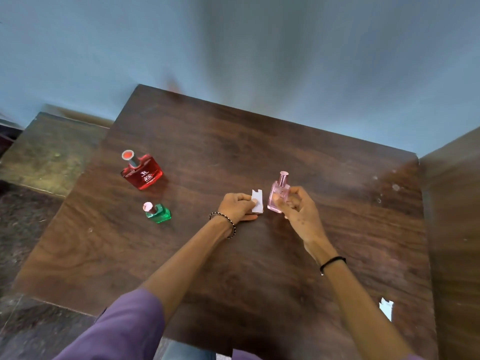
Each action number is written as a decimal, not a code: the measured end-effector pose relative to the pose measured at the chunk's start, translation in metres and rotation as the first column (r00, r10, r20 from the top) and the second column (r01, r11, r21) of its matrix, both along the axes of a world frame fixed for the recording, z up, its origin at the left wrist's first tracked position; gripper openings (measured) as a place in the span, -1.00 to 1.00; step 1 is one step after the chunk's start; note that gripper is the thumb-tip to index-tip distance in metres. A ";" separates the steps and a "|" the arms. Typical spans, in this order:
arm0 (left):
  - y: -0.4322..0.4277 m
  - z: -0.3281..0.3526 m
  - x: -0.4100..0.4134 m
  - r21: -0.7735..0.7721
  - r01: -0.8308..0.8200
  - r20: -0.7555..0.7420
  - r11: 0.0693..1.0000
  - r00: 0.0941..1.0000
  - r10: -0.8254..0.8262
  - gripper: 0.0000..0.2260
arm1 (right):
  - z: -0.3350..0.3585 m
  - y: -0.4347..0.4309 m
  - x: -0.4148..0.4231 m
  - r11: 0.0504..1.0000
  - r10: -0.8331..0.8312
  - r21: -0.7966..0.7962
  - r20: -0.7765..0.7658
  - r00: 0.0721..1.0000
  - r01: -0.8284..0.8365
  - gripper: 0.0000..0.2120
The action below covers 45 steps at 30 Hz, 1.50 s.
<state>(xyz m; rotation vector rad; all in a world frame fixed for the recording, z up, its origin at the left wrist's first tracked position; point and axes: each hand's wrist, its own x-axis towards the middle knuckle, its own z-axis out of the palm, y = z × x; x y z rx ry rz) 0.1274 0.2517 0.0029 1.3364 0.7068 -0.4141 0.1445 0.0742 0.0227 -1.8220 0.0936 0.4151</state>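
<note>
A small pink perfume bottle [278, 193] with a pink cap stands upright near the middle of the dark wooden table [259, 141]. My right hand [298, 206] grips its right side with curled fingers. Just left of it, my left hand [237, 206] pinches a small white paper strip [257, 201] held upright beside the bottle, thumb on its face. The strip and bottle sit close together, a narrow gap between them.
A red square perfume bottle [142, 172] with a silver cap stands at the left. A small green bottle [158, 213] stands in front of it. Another white paper strip [386, 309] lies near the table's front right edge. A blue wall rises behind.
</note>
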 end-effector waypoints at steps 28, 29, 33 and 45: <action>0.021 -0.010 0.065 0.135 -0.062 -0.077 0.989 0.994 0.073 -0.77 | -0.005 0.049 0.097 0.858 0.446 -0.335 0.113 0.888 -0.388 -0.71; 0.021 -0.010 0.065 0.138 -0.065 -0.076 0.988 0.994 0.076 -0.77 | -0.005 0.049 0.097 0.854 0.449 -0.345 0.112 0.886 -0.389 -0.70; 0.019 -0.009 0.061 0.124 -0.072 -0.077 0.990 0.994 0.082 -0.75 | -0.007 0.047 0.093 0.842 0.445 -0.388 0.107 0.889 -0.374 -0.69; 0.000 -0.008 0.018 0.137 -0.047 -0.096 0.989 0.994 0.061 -0.80 | -0.016 0.015 0.038 0.895 0.242 -0.416 0.150 0.958 -0.161 -0.59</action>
